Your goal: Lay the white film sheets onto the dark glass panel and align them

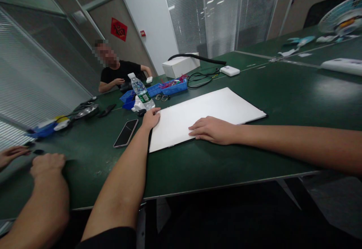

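Note:
A large white sheet (181, 117) lies flat on the green table in front of me, with a thin dark board edge showing beneath it. My left hand (152, 119) rests at its left edge, fingertips touching the white surface; I see no object in it. My right hand (216, 129) lies palm down across the near edge, its fingers stretched out over the sheet and holding nothing. Left of my left hand is a phone (126, 133) with a dark screen. Just beyond that hand stands a clear water bottle (142, 92) with a green label.
Blue trays (174, 86) with red wires, a white box (181, 66), a black cable (202, 78) and a white device (230, 71) lie farther back. At left are a neighbour's hands (48, 164). Another person (121, 73) sits across the table. A fan (342, 15) stands far right.

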